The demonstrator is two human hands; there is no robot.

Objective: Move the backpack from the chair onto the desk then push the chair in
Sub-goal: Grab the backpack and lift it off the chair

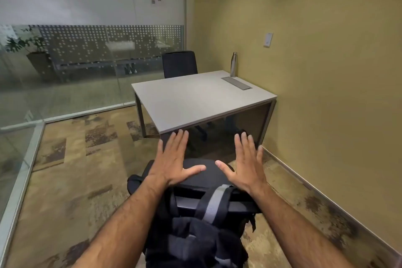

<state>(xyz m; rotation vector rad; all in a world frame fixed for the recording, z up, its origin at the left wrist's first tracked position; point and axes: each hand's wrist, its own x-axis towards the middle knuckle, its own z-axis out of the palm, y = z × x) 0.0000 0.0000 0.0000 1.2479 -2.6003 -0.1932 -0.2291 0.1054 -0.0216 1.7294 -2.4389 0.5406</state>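
Your left hand (pixel 174 159) and right hand (pixel 245 161) hover flat, each grip spread apart, holding nothing. Beneath your wrists, the backpack (pixel 195 235) hangs upright over the chair (pixel 195 172) back; the worktop (pixel 195 98) lies beyond your fingertips.

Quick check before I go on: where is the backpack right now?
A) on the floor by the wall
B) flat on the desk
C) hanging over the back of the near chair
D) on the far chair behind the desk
C: the backpack hangs over the backrest of the near chair, while the desk carries only a metal bottle.
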